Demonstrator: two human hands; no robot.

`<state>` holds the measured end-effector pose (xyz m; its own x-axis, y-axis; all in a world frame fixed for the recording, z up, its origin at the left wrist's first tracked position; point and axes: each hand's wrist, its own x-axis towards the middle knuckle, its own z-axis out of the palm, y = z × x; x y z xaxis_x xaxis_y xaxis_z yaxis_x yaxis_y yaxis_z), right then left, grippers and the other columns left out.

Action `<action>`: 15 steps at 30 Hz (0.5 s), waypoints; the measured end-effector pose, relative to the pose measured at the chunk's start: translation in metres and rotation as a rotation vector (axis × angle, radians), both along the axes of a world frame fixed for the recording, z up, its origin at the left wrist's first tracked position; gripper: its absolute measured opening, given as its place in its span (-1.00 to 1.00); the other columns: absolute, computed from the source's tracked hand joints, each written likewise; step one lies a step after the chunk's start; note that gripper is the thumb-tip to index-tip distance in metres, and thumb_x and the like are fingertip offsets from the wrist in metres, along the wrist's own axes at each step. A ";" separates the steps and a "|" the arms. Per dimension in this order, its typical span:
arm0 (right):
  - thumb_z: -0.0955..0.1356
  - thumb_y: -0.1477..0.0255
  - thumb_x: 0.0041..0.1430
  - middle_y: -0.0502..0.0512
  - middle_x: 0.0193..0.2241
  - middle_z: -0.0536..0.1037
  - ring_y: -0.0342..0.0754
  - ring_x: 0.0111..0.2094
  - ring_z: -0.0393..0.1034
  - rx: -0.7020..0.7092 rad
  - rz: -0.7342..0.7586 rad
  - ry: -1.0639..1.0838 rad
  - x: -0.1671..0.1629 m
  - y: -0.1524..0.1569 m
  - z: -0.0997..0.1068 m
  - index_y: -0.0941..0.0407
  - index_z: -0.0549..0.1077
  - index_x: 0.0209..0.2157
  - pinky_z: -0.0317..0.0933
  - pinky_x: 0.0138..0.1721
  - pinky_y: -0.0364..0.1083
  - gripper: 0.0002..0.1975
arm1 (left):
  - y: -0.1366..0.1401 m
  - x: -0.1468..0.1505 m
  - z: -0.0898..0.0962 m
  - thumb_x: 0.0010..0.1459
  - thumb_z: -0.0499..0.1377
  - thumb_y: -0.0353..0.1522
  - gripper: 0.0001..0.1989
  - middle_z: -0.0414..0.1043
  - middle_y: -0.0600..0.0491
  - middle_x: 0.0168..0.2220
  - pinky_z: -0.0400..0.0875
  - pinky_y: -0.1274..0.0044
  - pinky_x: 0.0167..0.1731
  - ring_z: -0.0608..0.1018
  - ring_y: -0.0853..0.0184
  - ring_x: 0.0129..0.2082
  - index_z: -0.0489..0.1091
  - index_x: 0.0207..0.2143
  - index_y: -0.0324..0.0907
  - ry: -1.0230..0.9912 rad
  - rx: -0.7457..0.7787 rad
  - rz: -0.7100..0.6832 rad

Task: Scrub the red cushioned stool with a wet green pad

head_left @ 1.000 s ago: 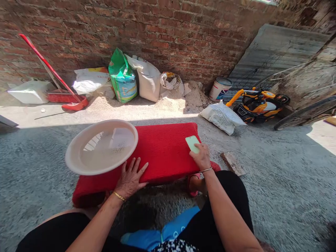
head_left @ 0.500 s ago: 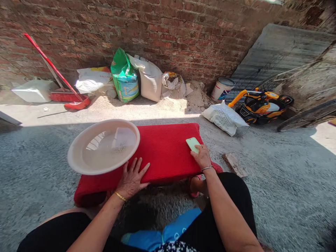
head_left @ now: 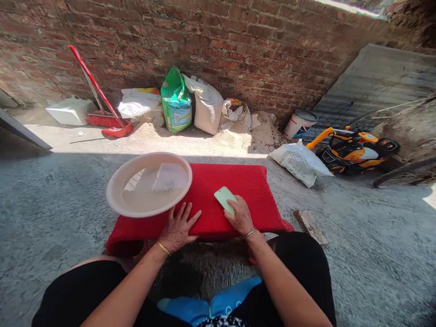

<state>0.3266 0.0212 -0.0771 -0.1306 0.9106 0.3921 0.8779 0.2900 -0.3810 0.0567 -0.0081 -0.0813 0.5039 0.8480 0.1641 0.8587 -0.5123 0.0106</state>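
Observation:
A pale green phone (head_left: pixel 225 199) lies against the red cloth cover (head_left: pixel 238 181) of a low bench, its far end slanting left. Thumb and fingers of my right hand (head_left: pixel 241 215) are closed round its near end. My left hand (head_left: pixel 179 227) rests flat on the bench's near edge, fingers spread and holding nothing. Just beyond those fingertips stands a wide pinkish basin (head_left: pixel 116 200), partly filled with water. Light reflections and some small dark specks show in the water.
Along the brick wall (head_left: pixel 238 54) stand a red broom and dustpan (head_left: pixel 117 131), a green bag (head_left: pixel 177 109), a pale sack (head_left: pixel 207 109) and a bucket (head_left: pixel 299 125). To the right are a white bag (head_left: pixel 301 161), a toy excavator (head_left: pixel 354 152) and a brick (head_left: pixel 310 226).
My right hand has slid the phone leftward across the red cover, toward the middle of the bench. My left hand stays spread at the near edge. The camera view has shifted slightly left.

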 end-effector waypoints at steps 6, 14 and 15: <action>0.32 0.33 0.06 0.32 -0.07 0.37 0.12 -0.05 0.25 -0.101 -0.271 -0.062 0.050 0.015 0.013 0.19 0.49 -0.10 0.15 0.00 0.06 -0.63 | -0.002 0.002 0.005 -0.07 0.25 -0.03 -0.22 0.04 -0.20 0.29 -0.12 0.02 0.16 0.11 -0.11 0.27 0.17 0.21 0.06 0.012 -0.043 0.019; 0.30 0.23 0.04 0.33 -0.13 0.40 0.15 -0.10 0.26 -0.063 -0.781 0.009 0.121 0.007 0.023 0.19 0.50 -0.09 0.16 -0.09 0.08 -0.55 | -0.002 0.002 0.007 -0.11 0.25 0.04 -0.17 0.03 -0.22 0.29 -0.11 0.02 0.16 0.11 -0.11 0.27 0.15 0.22 0.07 0.021 -0.056 0.025; 0.30 0.21 0.04 0.31 -0.11 0.40 0.14 -0.09 0.25 -0.031 -0.723 0.031 0.114 0.008 0.021 0.17 0.50 -0.10 0.16 -0.08 0.07 -0.56 | -0.001 0.001 0.007 -0.12 0.25 0.05 -0.16 0.03 -0.21 0.29 -0.10 0.02 0.16 0.11 -0.11 0.27 0.15 0.22 0.08 0.022 -0.053 0.027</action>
<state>0.4406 0.0290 -0.0557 0.5189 0.7762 0.3581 0.8350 -0.3703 -0.4071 0.0582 -0.0095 -0.0747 0.4841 0.8683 0.1077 0.8723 -0.4886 0.0182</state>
